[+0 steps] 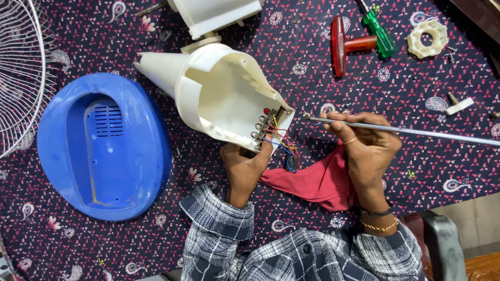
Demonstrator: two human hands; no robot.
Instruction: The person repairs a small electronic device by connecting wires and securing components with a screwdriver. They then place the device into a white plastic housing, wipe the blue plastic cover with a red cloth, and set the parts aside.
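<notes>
Head view: left grip (245, 169) clamps white housing (219, 93) at its twelve o'clock; right grip (364, 148) pinches long metal rod (416, 131), tip at nine o'clock.

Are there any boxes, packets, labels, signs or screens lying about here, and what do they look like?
None in view: no package, label, sign or screen. The left hand steadies a white plastic fan housing with bare wires; the right hand holds a long metal rod. A blue plastic cover and red-handled and green-handled screwdrivers lie on the patterned cloth.
</notes>
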